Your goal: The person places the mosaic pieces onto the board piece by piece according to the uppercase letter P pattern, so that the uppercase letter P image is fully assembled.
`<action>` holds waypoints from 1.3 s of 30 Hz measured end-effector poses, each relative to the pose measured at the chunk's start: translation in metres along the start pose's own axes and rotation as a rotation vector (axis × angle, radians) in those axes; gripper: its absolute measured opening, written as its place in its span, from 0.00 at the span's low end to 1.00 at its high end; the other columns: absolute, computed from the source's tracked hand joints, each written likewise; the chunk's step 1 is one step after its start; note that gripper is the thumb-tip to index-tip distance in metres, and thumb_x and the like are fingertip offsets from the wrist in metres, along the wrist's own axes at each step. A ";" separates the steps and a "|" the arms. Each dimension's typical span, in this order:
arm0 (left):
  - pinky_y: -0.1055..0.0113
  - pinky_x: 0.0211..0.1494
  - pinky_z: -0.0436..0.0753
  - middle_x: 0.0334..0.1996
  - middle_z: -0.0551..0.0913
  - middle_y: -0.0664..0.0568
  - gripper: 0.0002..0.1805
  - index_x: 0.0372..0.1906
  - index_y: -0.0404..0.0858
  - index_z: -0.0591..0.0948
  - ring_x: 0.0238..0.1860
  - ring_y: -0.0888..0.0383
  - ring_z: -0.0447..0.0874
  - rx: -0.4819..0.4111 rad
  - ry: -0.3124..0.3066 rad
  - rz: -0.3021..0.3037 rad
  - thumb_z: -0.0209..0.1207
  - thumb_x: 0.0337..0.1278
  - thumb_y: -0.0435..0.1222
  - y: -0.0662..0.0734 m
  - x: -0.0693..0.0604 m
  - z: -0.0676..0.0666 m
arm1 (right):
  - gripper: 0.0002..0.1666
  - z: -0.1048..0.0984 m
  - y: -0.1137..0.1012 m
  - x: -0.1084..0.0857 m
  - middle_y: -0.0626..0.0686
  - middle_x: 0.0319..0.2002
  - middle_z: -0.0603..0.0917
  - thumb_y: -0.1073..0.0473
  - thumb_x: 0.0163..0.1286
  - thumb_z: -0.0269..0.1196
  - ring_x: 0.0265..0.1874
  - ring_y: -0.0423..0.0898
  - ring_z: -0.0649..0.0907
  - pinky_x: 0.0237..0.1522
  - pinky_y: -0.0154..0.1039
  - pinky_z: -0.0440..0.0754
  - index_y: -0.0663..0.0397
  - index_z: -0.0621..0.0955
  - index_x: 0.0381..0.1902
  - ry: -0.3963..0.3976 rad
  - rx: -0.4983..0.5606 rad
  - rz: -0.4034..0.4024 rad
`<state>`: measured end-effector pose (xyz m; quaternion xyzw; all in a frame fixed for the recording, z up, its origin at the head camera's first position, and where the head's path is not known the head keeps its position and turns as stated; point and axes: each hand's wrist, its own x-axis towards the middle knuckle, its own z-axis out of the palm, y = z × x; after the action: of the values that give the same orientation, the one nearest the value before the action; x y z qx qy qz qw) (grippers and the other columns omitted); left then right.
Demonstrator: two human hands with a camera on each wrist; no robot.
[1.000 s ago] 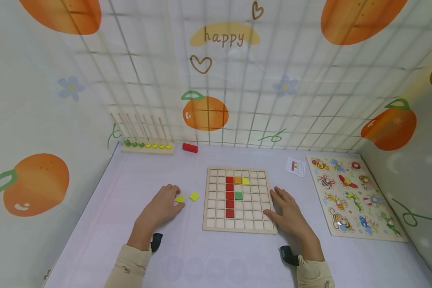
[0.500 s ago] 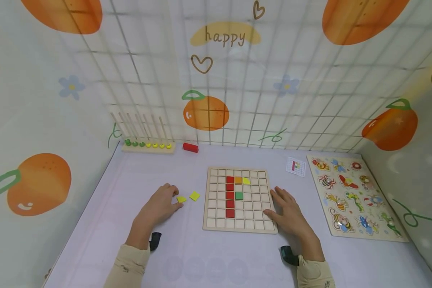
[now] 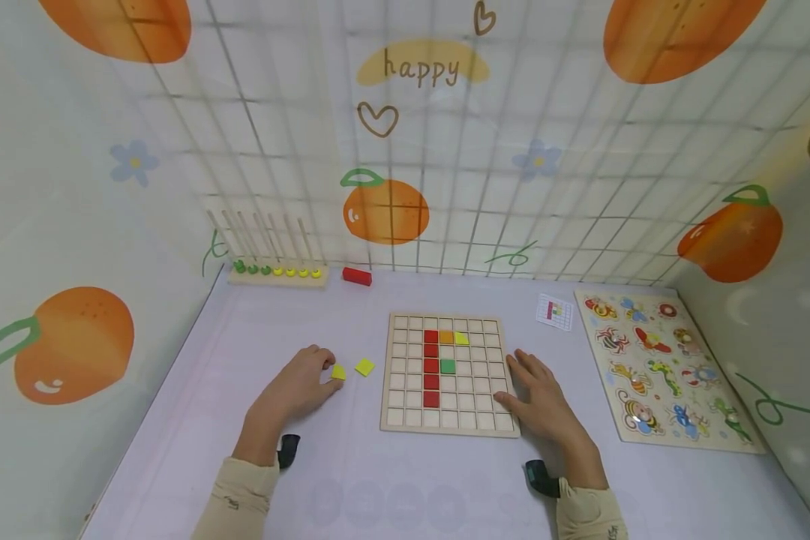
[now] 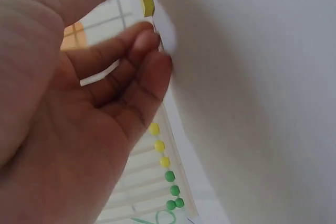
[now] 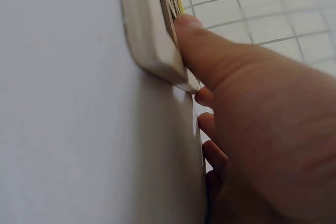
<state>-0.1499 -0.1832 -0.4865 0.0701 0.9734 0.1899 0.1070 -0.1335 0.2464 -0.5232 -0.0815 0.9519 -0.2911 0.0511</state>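
Observation:
A square wooden grid board (image 3: 403, 405) lies on the table, with a column of red tiles (image 3: 431, 366), an orange tile (image 3: 447, 337), a yellow tile (image 3: 462, 339) and a green tile (image 3: 448, 367) in its cells. To its left, my left hand (image 3: 293, 386) has its thumb and curled fingers around a small yellow piece (image 3: 338, 372), whose edge shows in the left wrist view. Another yellow tile (image 3: 364, 367) lies between that hand and the board. My right hand (image 3: 543, 397) rests at the board's right edge, thumb on the rim, fingers extended beside it.
Behind stand a peg rack (image 3: 277, 279) with green and yellow beads and a red block (image 3: 357, 277). A small pattern card (image 3: 554, 312) and an insect puzzle board (image 3: 668, 371) lie at the right. A printed curtain (image 3: 445, 150) closes off the back.
The yellow piece at my left hand has turned between thumb and fingers, while that hand has barely shifted. My right hand has stayed on the board's edge.

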 end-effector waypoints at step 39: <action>0.60 0.48 0.82 0.37 0.81 0.51 0.13 0.47 0.35 0.83 0.40 0.56 0.76 0.058 0.044 0.014 0.66 0.63 0.39 0.011 0.006 0.005 | 0.48 -0.001 -0.001 -0.001 0.64 0.79 0.57 0.43 0.69 0.68 0.79 0.68 0.53 0.72 0.74 0.56 0.60 0.63 0.78 0.011 0.001 -0.021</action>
<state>-0.1532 -0.1703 -0.4878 0.0756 0.9802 0.1638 0.0820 -0.1326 0.2462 -0.5215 -0.0899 0.9511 -0.2925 0.0427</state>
